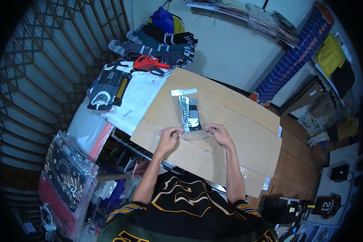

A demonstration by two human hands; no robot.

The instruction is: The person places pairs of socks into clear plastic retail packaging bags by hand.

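Note:
A clear plastic bag (175, 101) lies on a brown cardboard sheet (242, 133) in front of me. Inside it is a folded pair of socks (184, 111), white with dark pads and grey and black parts. At the bag's near left corner, my left hand (170, 137) has its thumb and fingers pinched together on the plastic. My right hand (219, 134) pinches the near right corner in the same way. The plastic stretches between both hands, below the socks.
A red label gun (149, 63) and a packaged dark item (107, 90) lie on white packaging (139, 109) at the left. Stacked socks (153, 44) stand behind them. Bagged clothes (66, 173) are at the lower left, with a metal folding gate (40, 76) beyond.

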